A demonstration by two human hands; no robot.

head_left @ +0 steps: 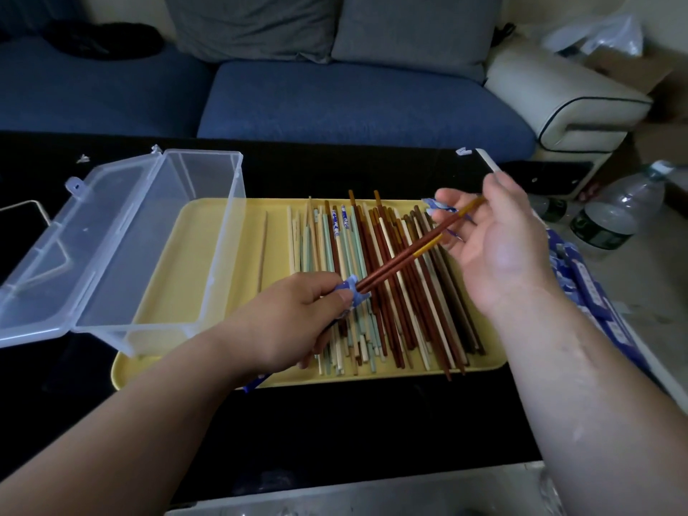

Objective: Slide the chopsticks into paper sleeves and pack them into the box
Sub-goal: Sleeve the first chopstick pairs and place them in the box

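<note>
Chopsticks (394, 262), one red-brown pair, hang over the yellow tray (193, 232) mid-bench (335, 422), their long axis slanting from near-left to far-right. Nearest, the left hand (294, 322) pinches a blue paper sleeve (350, 288) around their near tips. Farther right, the right hand (499, 247) holds the yellow ends, its fingers (446, 197) loosely curled, placed to push. Toward the far left corner, the clear box (156, 236) stands open.

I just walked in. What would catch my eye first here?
At centre, the left hand grips a blue-and-white paper sleeve around the tips of a red-brown chopstick pair held by the right hand. Below lies a yellow tray heaped with chopsticks; a clear box stands open on its left end.
</note>
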